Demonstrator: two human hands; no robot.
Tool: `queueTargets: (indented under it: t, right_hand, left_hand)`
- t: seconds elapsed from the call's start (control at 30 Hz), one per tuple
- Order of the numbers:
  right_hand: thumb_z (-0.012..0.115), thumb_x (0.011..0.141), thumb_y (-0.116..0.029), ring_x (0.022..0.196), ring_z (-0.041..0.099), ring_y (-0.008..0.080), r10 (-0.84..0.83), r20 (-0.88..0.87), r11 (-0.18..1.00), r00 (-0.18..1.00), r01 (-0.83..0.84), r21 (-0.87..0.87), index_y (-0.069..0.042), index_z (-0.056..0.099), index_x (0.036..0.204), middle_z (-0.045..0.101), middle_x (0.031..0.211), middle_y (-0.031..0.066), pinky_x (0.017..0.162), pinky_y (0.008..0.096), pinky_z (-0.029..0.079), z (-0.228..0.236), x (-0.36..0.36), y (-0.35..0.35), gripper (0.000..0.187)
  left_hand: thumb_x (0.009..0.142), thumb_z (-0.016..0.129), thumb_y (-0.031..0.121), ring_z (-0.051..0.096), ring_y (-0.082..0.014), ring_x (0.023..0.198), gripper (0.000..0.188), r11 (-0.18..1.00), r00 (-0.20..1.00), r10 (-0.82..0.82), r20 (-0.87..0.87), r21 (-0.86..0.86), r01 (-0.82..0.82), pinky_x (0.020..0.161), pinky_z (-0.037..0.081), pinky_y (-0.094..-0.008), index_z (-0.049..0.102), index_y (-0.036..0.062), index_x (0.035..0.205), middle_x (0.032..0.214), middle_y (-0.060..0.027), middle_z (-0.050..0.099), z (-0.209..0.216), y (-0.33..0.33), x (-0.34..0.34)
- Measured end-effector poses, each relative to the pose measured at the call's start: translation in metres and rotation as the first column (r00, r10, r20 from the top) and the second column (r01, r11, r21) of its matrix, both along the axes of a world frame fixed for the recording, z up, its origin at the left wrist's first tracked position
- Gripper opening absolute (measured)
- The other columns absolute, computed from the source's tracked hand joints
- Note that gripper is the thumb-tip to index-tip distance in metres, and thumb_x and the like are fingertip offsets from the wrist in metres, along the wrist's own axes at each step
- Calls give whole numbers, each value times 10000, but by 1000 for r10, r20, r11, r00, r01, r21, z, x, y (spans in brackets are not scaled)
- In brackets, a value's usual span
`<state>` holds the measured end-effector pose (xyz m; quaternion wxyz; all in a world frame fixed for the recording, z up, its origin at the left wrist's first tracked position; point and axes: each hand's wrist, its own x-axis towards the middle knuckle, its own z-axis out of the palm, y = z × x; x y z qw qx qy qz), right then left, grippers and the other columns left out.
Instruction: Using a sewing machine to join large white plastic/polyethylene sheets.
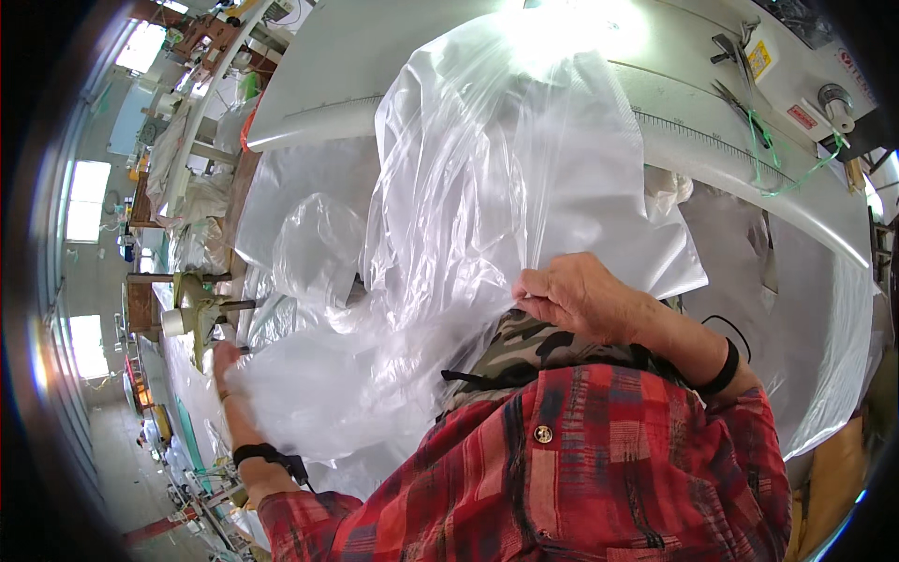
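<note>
A large, crumpled clear plastic sheet hangs over the table's front edge and spreads across my lap. My right hand pinches a gathered edge of it between thumb and fingers, drawing folds down from the table. Out at the far left, my left hand is closed at the side of the same plastic. Its fingers show only in part, and the film stretches from it toward my right hand.
A pale worktable with a ruler strip along its edge stands ahead. Scissors with green thread lie at the right, beside a white sewing machine. A bright lamp shines at the top. More clear plastic lies at the left.
</note>
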<state>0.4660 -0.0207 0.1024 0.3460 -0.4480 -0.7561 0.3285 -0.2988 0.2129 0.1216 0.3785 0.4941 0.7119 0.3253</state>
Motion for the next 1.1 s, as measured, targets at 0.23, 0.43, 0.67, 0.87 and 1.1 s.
queueTargets:
  t: [0.23, 0.43, 0.67, 0.87, 1.1]
  right_hand:
    - [636, 865, -133, 631, 591, 325, -73, 63, 995, 995, 68, 75, -63, 567, 931, 607, 696, 100, 582, 406, 454, 3, -12, -5, 119]
    - [612, 832, -132, 632, 599, 267, -90, 163, 954, 983, 38, 297, -55, 554, 912, 586, 753, 75, 587, 372, 475, 18, -37, -6, 125]
    - [584, 785, -138, 782, 619, 203, -143, 391, 891, 909, -54, 451, -23, 603, 906, 594, 913, 93, 669, 306, 497, 25, -47, -9, 168]
    - [607, 782, -166, 892, 623, 229, -19, 273, 874, 962, -117, 471, -63, 608, 973, 612, 976, 87, 740, 326, 504, 12, -24, -10, 217]
    - [674, 798, -142, 1038, 589, 319, -326, 154, 935, 933, 295, 198, -16, 497, 1231, 582, 1142, 162, 858, 439, 468, -23, -32, 5, 484]
  left_hand:
    - [943, 558, 291, 633, -133, 899, 339, 823, 838, -434, -331, 232, 518, 830, 459, -263, 641, 9, 1111, 962, -49, 678, 111, 5, 344]
    - [937, 601, 224, 628, -146, 936, 310, 227, 196, -958, 210, 136, 964, 828, 505, -295, 629, -10, 1138, 1033, -91, 684, 44, -107, 535]
    - [928, 632, 311, 625, -95, 805, 380, 360, 302, -855, 421, 63, 931, 725, 507, -253, 559, -17, 1106, 842, -81, 674, 19, -130, 568]
    - [979, 527, 192, 669, -129, 694, 220, 549, 501, -777, 382, 21, 836, 628, 531, -250, 533, -18, 1047, 741, -98, 695, 5, -140, 565]
    - [973, 512, 79, 663, -121, 659, 149, 617, 632, -769, 94, 369, 695, 594, 509, -233, 602, -24, 914, 709, -80, 674, 6, -155, 573]
